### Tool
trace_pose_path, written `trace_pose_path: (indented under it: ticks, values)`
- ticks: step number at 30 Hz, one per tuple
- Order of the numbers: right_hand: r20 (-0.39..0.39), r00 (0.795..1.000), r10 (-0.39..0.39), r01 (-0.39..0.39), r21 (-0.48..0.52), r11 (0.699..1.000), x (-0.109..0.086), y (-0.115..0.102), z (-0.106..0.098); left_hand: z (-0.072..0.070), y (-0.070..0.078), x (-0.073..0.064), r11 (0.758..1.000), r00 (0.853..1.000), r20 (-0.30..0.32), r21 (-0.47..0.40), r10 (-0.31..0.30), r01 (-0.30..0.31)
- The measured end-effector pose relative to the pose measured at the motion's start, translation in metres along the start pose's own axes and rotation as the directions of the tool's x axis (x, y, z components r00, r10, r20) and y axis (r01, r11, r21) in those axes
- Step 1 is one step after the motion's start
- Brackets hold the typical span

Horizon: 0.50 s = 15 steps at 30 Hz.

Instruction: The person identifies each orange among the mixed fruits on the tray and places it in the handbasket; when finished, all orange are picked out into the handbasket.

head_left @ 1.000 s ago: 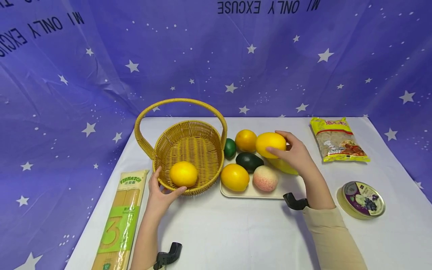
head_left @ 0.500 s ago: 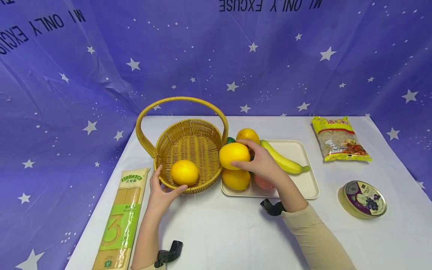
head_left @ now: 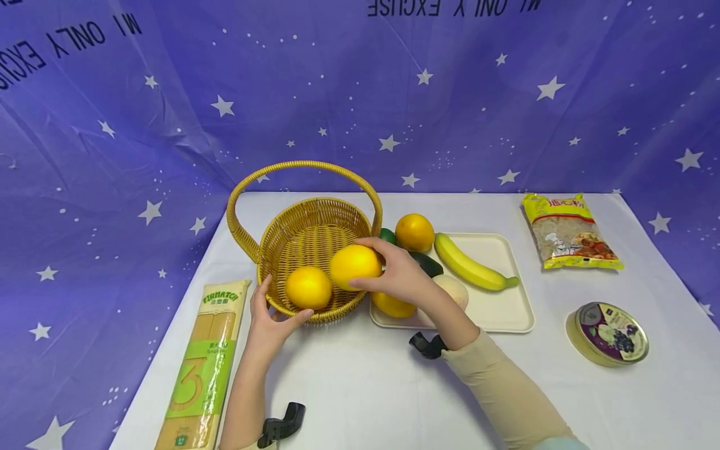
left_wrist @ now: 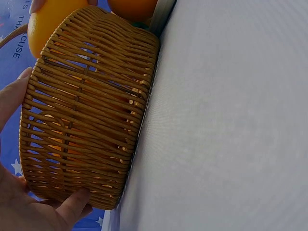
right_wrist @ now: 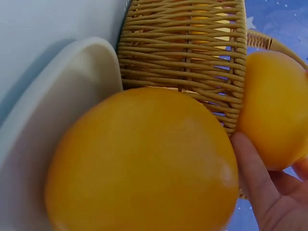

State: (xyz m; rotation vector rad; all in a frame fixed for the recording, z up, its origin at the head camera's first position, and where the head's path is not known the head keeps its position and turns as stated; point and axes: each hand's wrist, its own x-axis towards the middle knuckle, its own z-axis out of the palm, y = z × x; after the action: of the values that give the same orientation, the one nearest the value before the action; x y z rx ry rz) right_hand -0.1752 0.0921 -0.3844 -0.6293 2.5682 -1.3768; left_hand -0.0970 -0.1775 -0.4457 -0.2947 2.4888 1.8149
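My right hand pinches a yellow, slightly oval fruit, lemon-like in look, over the right side of the wicker basket. Another such yellow fruit lies inside the basket, near its front rim. My left hand holds the basket at its front left, thumb and fingers spread around the rim and wall. In the left wrist view, fingers press against the woven side. A large orange-yellow fruit on the tray fills the front of the right wrist view.
Right of the basket stands a cream tray with a banana, a dark green avocado, a pale peach and an orange. Spaghetti lies left; a pasta bag and round tin are at right.
My right hand has carried the yellow fruit leftward from above the tray to over the basket, uncovering the banana. The left hand has stayed at the basket.
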Motion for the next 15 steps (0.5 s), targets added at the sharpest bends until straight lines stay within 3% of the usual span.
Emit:
trace_pose_path:
  ticks: [8,15]
  values:
    - [0.105,0.984,-0.142,0.154,-0.111,0.982,0.011,-0.005,0.004,-0.001,0.002,-0.001,1.000,1.000,-0.011,-0.017,-0.003,0.003]
    - [0.208,0.958,-0.195,0.217,-0.087,0.972,0.018,0.003,0.013,0.001,0.001,-0.001,1.000,1.000,-0.001,-0.026,-0.009,0.009]
